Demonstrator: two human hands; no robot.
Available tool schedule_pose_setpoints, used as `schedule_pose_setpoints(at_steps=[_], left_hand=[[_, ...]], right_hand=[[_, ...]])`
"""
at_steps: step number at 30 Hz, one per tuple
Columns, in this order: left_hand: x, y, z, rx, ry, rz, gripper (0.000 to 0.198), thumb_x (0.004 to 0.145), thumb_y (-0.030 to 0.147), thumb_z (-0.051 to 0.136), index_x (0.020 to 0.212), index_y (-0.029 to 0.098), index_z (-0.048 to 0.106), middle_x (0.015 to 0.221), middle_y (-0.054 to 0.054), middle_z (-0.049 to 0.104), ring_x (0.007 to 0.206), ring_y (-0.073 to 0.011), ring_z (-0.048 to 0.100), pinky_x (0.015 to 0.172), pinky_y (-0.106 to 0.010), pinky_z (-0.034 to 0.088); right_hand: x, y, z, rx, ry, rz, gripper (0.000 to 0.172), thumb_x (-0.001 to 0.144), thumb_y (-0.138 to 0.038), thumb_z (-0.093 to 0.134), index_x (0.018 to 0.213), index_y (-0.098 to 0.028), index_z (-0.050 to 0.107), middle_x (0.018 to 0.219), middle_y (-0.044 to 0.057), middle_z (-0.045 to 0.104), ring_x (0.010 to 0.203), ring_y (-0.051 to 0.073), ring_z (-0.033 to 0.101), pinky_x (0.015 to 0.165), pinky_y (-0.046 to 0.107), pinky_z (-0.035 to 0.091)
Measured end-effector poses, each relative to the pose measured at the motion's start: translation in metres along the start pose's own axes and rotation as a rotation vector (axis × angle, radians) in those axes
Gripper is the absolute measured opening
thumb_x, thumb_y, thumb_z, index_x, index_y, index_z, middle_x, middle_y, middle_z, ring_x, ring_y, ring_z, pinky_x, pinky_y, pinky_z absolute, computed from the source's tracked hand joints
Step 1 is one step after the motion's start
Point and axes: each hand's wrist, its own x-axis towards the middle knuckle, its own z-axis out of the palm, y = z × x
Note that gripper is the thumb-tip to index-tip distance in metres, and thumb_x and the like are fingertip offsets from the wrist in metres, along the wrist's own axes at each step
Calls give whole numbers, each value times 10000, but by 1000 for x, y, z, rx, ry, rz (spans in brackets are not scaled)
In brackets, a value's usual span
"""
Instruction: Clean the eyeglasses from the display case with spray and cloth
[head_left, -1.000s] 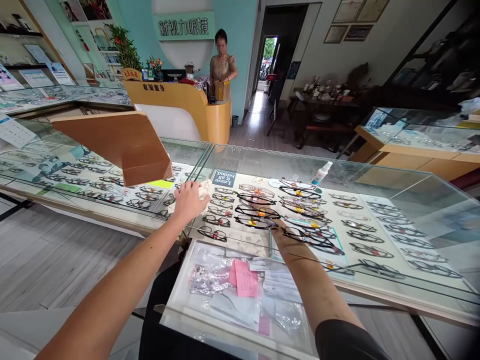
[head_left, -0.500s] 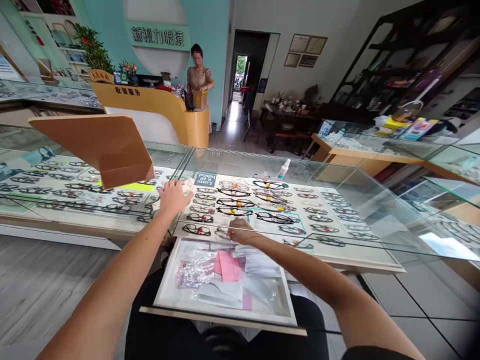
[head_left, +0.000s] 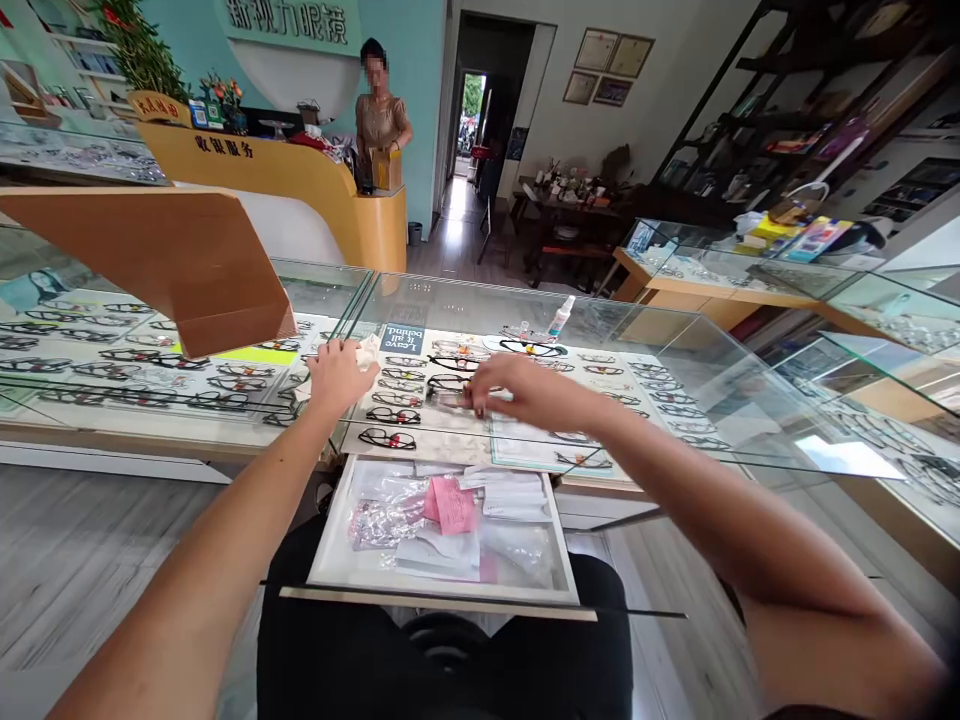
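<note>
My left hand (head_left: 337,375) rests on the glass counter, its fingers closed on a crumpled white cloth (head_left: 367,352). Farther right, my right hand (head_left: 521,390) is raised over the rows of frames, fingers pinched on a pair of eyeglasses (head_left: 448,393) that is partly blurred. In the display below, a dark pair of glasses (head_left: 387,439) lies near the front edge, and another pair (head_left: 532,348) sits on a round stand at the back. An open drawer (head_left: 319,560) in front of me holds plastic bags, white papers and a pink slip (head_left: 451,505).
A brown board (head_left: 165,260) stands on the counter at left. The spray bottle (head_left: 561,315) is at the back of the case. Glass panels (head_left: 712,350) enclose the display. Another person (head_left: 381,125) stands behind the yellow desk (head_left: 300,175) with a small box.
My right hand has lifted from the front row and moved up and right, carrying a pair of eyeglasses. My left hand stays on the cloth. The view has shifted slightly.
</note>
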Motion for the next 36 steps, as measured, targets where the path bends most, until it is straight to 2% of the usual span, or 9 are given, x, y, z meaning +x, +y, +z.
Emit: schedule_pose_setpoints(at_steps=[2, 5, 9, 16, 22, 30, 31, 34, 36], left_hand=[[0, 0, -1, -4, -3, -4, 644, 985, 538, 518, 1485, 160, 668, 1532, -255, 636, 1429, -470, 561, 1178, -622, 450], [0, 1, -2, -19, -11, -4, 641, 979, 527, 525, 1483, 159, 667, 1550, -261, 623, 1446, -474, 544, 1184, -624, 443], [0, 1, -2, -38, -15, -15, 617, 976, 522, 523, 1465, 174, 670, 1528, -243, 630, 1441, -461, 545, 1184, -632, 446], [1, -1, 3, -40, 6, -8, 581, 975, 548, 541, 1420, 200, 675, 1482, -219, 647, 1403, -455, 557, 1157, -623, 459], [0, 0, 2, -42, -2, -12, 571, 978, 538, 541, 1421, 202, 671, 1494, -218, 641, 1405, -456, 558, 1153, -619, 459], [1, 2, 1, -45, -17, -20, 590, 984, 543, 549, 1446, 195, 666, 1508, -221, 639, 1421, -459, 543, 1176, -622, 441], [1, 2, 0, -44, -19, -21, 594, 986, 546, 548, 1451, 197, 663, 1510, -219, 639, 1425, -456, 541, 1179, -619, 441], [1, 2, -1, -48, -18, -21, 599, 988, 544, 542, 1458, 191, 659, 1517, -220, 636, 1427, -452, 541, 1181, -620, 444], [0, 2, -2, -50, -20, -16, 600, 983, 535, 544, 1454, 181, 661, 1517, -227, 634, 1423, -454, 543, 1182, -626, 444]], right_hand=[[29, 34, -25, -225, 50, 117, 296, 1114, -309, 612, 993, -184, 851, 1166, 132, 834, 1080, 288, 681, 1007, 441, 461], [71, 89, -37, -450, -8, 291, 302, 1106, -305, 596, 1086, -166, 864, 1275, 151, 818, 1166, 319, 635, 971, 415, 436], [109, 138, -23, -536, -71, 404, 304, 1087, -263, 583, 1058, -156, 866, 1327, 167, 810, 1197, 336, 613, 944, 404, 429], [124, 177, 3, -534, -85, 437, 346, 1095, -279, 546, 1134, -171, 873, 1387, 177, 794, 1223, 347, 609, 977, 421, 453], [124, 186, 7, -490, -73, 457, 326, 1097, -338, 619, 1231, -177, 869, 1416, 176, 779, 1271, 349, 633, 1022, 420, 484], [122, 179, 11, -454, -28, 545, 336, 1086, -333, 639, 1268, -146, 850, 1273, 192, 835, 1246, 342, 682, 1023, 423, 522], [121, 176, 11, -451, -13, 544, 335, 1082, -338, 643, 1266, -143, 845, 1303, 200, 825, 1267, 351, 676, 1047, 438, 519], [118, 156, 7, -451, 105, 498, 358, 1091, -362, 614, 1305, -144, 801, 1556, 215, 696, 1428, 380, 582, 1192, 508, 454], [112, 130, 5, -400, 272, 399, 343, 1098, -355, 574, 1286, -153, 778, 1578, 213, 655, 1435, 380, 558, 1231, 538, 419]])
